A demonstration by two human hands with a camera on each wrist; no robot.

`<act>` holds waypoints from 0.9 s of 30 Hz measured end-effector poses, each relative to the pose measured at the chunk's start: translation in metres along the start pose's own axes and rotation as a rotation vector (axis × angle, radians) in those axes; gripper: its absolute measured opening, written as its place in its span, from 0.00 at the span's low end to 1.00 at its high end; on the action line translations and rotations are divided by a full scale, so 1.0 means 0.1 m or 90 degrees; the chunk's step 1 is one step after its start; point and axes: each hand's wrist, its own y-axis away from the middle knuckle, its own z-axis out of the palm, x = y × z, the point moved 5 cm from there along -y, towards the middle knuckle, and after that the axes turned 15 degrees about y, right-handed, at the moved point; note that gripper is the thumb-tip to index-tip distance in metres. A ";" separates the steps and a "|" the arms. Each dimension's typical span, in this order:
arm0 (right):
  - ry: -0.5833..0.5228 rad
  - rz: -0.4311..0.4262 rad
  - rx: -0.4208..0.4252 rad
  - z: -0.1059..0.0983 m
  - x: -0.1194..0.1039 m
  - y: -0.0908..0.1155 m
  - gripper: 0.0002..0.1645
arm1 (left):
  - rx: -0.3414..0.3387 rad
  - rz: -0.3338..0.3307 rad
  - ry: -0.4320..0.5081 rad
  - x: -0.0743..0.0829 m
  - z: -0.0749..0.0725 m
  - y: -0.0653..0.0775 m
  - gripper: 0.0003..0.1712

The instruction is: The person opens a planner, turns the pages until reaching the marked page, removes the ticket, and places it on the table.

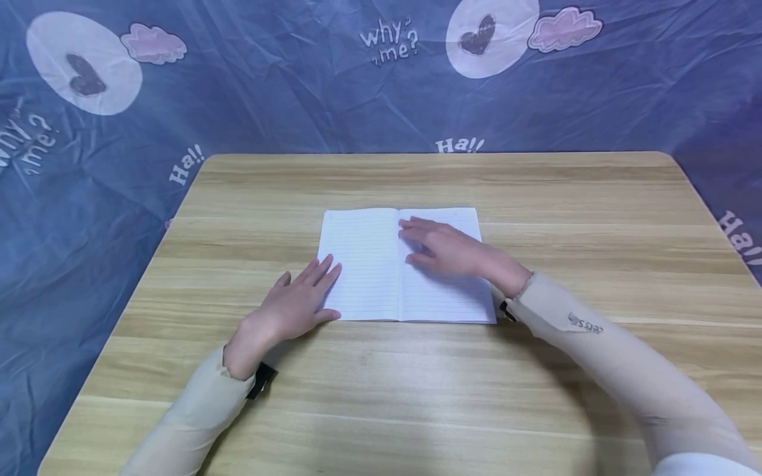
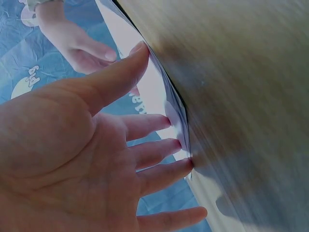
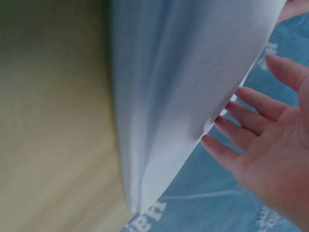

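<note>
An open notebook (image 1: 363, 264) with blank lined pages lies flat on the wooden table, its centre fold running away from me. My left hand (image 1: 294, 305) rests at its lower left edge, fingers spread and straight; in the left wrist view its fingertips (image 2: 178, 166) touch the page border. Over the right page (image 1: 452, 297) lies my right hand (image 1: 443, 248), palm down, its fingertips near the centre fold. The right wrist view shows those fingers (image 3: 251, 101) extended and slightly apart against the paper. Neither hand grips anything.
The wooden table (image 1: 381, 396) spreads around the notebook on all sides. Behind it and to the left hangs a blue printed cloth (image 1: 286, 79). Both forearms wear beige sleeves (image 1: 619, 370), with a small black device (image 1: 262, 380) under the left wrist.
</note>
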 end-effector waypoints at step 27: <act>-0.048 0.116 0.016 -0.07 0.54 -0.27 0.29 | 0.003 0.000 -0.001 -0.01 0.01 0.00 0.44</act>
